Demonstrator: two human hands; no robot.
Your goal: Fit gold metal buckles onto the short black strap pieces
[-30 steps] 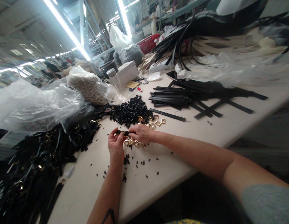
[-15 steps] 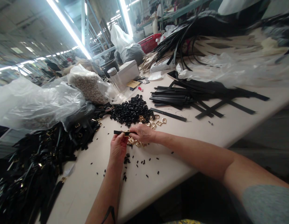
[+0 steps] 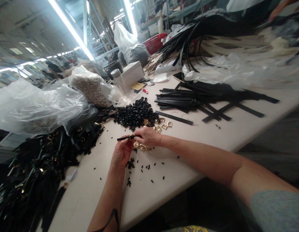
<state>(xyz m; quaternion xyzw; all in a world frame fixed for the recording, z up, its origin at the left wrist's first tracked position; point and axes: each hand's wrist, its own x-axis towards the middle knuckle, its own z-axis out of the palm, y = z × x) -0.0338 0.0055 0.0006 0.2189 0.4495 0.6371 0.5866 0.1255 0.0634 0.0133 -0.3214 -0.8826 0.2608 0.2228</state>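
Just in from the near edge of the table (image 3: 236, 129), both hands are closed in fingertip pinches on one short black strap (image 3: 122, 138). The left hand (image 3: 122, 152) grips it from below, and the right hand (image 3: 149, 136) nips the gold buckle (image 3: 131, 137) sitting on the strap. The strap's free end sticks out to the left, held just above the tabletop. It looks thin, light and limp enough to bend if held far from the buckle, so the firmest hold is probably flat-sided, right beside the metal. The buckle is likely small, hard and smooth, so slippery and best taken by its frame edges. More loose gold buckles (image 3: 164, 125) lie just beyond the hands, against a heap of black loops (image 3: 136, 113), with black crumbs (image 3: 144, 167) scattered nearer.
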